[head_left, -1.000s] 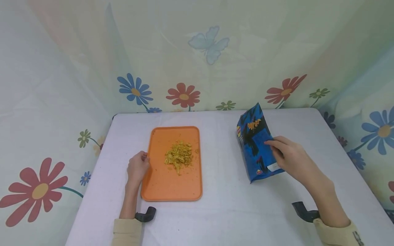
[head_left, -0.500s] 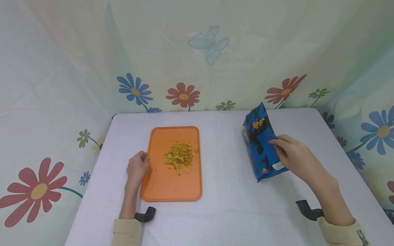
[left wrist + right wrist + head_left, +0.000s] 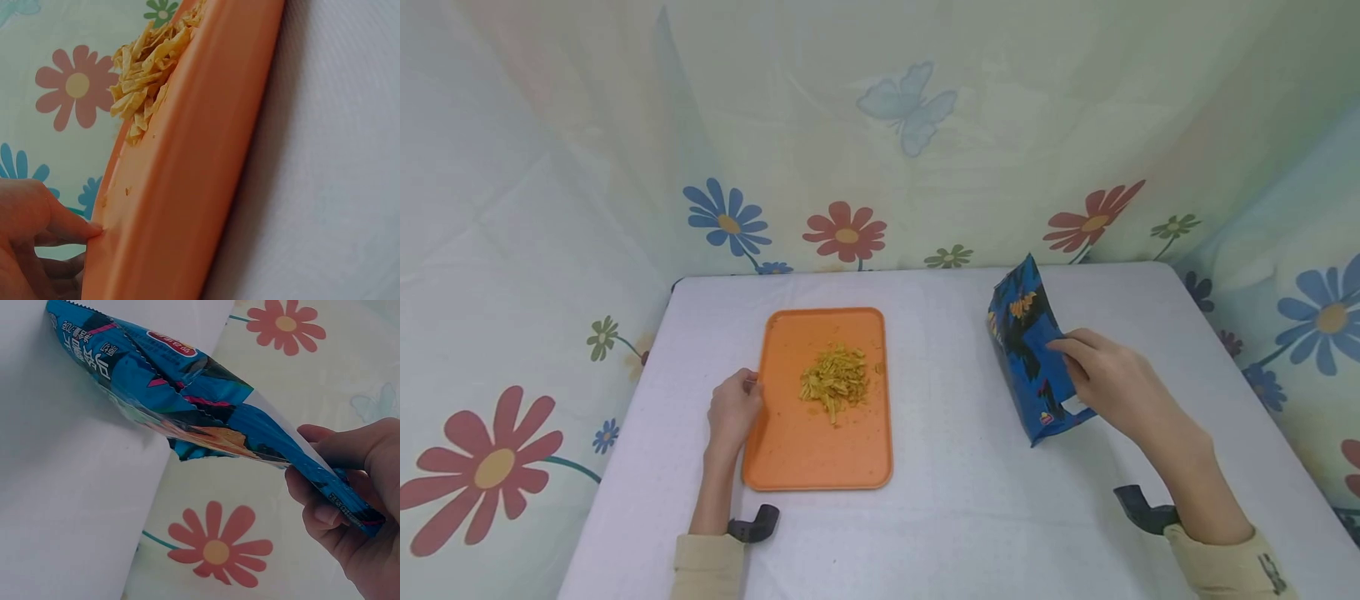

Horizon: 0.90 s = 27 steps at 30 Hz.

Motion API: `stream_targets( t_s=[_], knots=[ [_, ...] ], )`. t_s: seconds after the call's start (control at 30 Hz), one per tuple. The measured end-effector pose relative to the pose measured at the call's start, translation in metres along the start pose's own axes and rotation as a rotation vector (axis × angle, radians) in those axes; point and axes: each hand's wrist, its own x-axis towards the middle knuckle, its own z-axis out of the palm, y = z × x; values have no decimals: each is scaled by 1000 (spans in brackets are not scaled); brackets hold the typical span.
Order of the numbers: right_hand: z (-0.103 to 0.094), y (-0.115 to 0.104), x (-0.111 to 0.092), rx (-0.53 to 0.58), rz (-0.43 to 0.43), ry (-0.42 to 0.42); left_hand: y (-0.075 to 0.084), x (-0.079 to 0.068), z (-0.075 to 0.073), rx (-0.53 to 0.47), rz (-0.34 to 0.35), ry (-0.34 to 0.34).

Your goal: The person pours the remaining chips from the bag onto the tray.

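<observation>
An orange tray (image 3: pixel 816 458) lies on the table with a heap of yellow, strip-shaped chips (image 3: pixel 837 379) on it. My left hand (image 3: pixel 734 407) holds the tray's left rim; in the left wrist view its thumb and fingers pinch the tray's edge (image 3: pixel 181 187). To the right of the tray, my right hand (image 3: pixel 1108 379) grips a blue snack bag (image 3: pixel 1030 350) by its right side, keeping it tilted. The right wrist view has the bag (image 3: pixel 150 375) gathered between thumb and fingers, partly in the palm. Its contents are hidden.
A white cloth covers the table (image 3: pixel 940 500). Behind it hangs a curtain (image 3: pixel 760 108) with printed flowers and a butterfly. Each wrist wears a black mount (image 3: pixel 756 525). Small crumbs dot the tray round the heap.
The right hand and the bag shift slightly right, then a little back left, and the bag's tilt changes somewhat. Left hand, tray and chips stay in place.
</observation>
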Motion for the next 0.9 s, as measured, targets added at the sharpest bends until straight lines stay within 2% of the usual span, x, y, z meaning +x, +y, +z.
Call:
stream_targets(
  t_s=[0.23, 0.5, 0.63, 0.9],
  knots=[
    [3, 0, 1, 24, -4, 18, 0, -1, 0, -8, 2, 0],
    [9, 1, 8, 102, -128, 129, 1, 0, -1, 7, 6, 2],
    [13, -1, 12, 118, -142, 157, 2, 1, -1, 7, 2, 5],
    [17, -2, 15, 155, -140, 133, 0, 0, 0, 7, 16, 10]
  ],
)
